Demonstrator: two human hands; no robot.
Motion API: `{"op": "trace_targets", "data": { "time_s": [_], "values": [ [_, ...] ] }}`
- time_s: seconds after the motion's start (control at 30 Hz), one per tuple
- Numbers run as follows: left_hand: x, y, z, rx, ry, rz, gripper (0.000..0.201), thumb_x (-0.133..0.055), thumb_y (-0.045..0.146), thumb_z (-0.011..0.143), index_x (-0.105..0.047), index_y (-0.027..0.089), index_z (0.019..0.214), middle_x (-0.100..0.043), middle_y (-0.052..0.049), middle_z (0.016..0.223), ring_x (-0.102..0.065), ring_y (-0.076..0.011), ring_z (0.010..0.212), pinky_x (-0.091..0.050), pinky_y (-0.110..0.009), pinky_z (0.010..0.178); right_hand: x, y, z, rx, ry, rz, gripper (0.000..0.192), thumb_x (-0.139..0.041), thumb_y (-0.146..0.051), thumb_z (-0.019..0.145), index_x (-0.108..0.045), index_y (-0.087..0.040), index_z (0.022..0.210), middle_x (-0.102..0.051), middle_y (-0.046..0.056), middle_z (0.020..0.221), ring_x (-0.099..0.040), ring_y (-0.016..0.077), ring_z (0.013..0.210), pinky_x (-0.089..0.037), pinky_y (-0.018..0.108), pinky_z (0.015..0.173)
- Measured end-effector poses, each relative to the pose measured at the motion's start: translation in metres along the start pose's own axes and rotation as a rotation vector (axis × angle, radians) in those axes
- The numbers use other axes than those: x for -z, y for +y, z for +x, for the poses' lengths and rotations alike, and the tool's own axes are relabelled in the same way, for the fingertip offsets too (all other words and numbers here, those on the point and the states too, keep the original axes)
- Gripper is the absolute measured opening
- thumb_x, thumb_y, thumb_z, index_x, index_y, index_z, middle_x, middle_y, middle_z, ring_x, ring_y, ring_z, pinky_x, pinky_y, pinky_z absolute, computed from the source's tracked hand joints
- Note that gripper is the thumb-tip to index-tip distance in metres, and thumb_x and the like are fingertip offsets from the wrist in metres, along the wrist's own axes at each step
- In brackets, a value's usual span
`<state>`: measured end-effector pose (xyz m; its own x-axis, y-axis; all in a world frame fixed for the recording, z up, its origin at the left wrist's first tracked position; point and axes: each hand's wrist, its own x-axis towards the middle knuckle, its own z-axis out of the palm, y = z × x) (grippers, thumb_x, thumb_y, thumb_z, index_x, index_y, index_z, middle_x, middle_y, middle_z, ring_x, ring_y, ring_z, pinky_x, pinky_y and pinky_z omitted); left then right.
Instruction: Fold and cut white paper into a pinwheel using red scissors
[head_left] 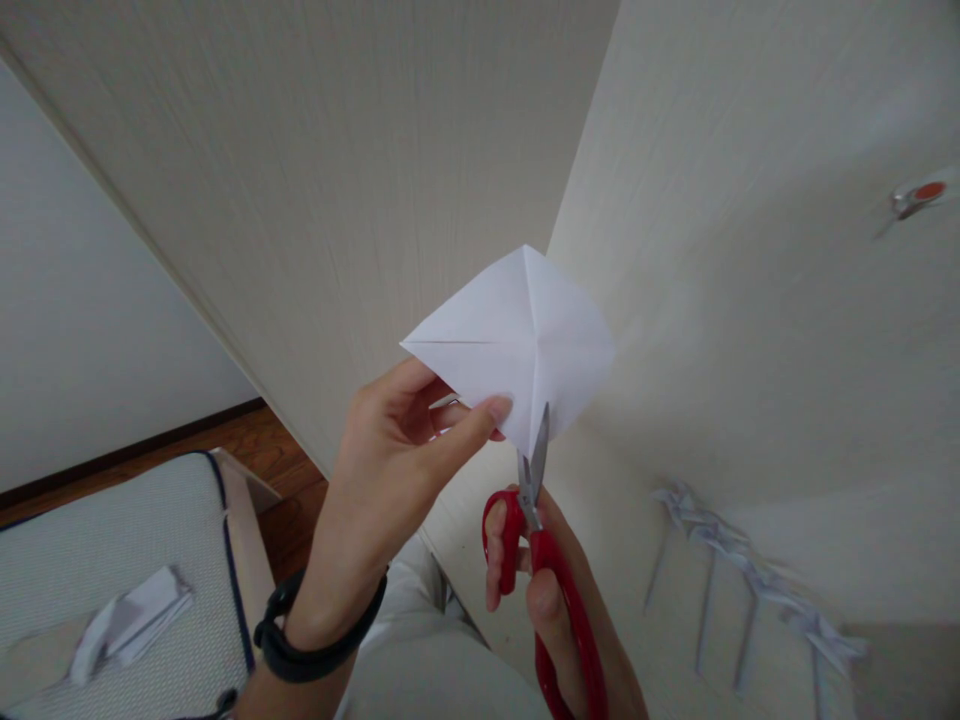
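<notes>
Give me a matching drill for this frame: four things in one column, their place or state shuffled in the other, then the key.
Things:
1. folded white paper
2. red scissors
3. black wristband
4. paper strips

Place or state:
A. lying on the pale table at the right
B. pinched in the grip of the left hand
C. around the left wrist
D. in the right hand, blades at the paper's lower edge

Pairs: 1-B, 2-D, 3-C, 4-A
</notes>
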<state>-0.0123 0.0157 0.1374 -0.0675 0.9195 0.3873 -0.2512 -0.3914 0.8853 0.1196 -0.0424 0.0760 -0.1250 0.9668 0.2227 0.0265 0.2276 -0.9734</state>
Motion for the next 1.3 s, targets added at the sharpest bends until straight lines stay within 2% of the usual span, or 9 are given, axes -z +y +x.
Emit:
{"op": "trace_targets", "data": {
  "time_s": [0.53, 0.77, 1.07, 1.3],
  "values": [
    [-0.0031, 0.0011, -0.0033, -0.02, 0.017, 0.061, 0.009, -0.075, 0.016, 0.077, -0.076, 0.021, 0.084, -0.075, 0.001, 0.083, -0.065, -0.0139, 0.065, -0.056, -0.022, 0.061, -0.0004, -0.0037, 0.001, -0.009, 0.015, -0.007, 0.029, -0.057, -0.053, 0.086, -0.051, -0.025, 0.083, -0.055, -0.001, 0.072, -0.053, 0.0144, 0.058, -0.047, 0.026, 0.051],
    [-0.0018, 0.0021, -0.002, -0.003, -0.008, 0.042, 0.013, -0.077, 0.012, 0.075, -0.077, 0.022, 0.083, -0.075, 0.003, 0.08, -0.065, -0.0111, 0.064, -0.056, -0.017, 0.06, 0.0002, -0.004, 0.0012, -0.005, -0.001, 0.006, 0.03, -0.058, -0.054, 0.085, -0.051, -0.025, 0.084, -0.054, -0.001, 0.072, -0.051, 0.0135, 0.056, -0.045, 0.026, 0.048],
    [-0.0009, 0.0009, -0.0008, -0.001, -0.02, 0.005, 0.019, -0.076, 0.006, 0.072, -0.076, 0.022, 0.084, -0.076, 0.003, 0.081, -0.065, -0.0099, 0.064, -0.055, -0.016, 0.059, 0.0008, -0.0031, -0.0015, -0.018, -0.005, -0.005, 0.03, -0.055, -0.055, 0.087, -0.051, -0.025, 0.086, -0.054, 0.0, 0.077, -0.053, 0.0149, 0.062, -0.048, 0.028, 0.055],
    [-0.0051, 0.0038, -0.0024, -0.038, 0.05, 0.123, 0.007, -0.075, 0.014, 0.076, -0.073, 0.019, 0.081, -0.075, 0.002, 0.077, -0.065, -0.0106, 0.06, -0.055, -0.018, 0.056, 0.0025, -0.0044, -0.0016, -0.035, -0.042, -0.004, 0.033, -0.053, -0.057, 0.089, -0.049, -0.024, 0.086, -0.051, 0.0, 0.076, -0.049, 0.0137, 0.061, -0.044, 0.027, 0.053]
  ]
}}
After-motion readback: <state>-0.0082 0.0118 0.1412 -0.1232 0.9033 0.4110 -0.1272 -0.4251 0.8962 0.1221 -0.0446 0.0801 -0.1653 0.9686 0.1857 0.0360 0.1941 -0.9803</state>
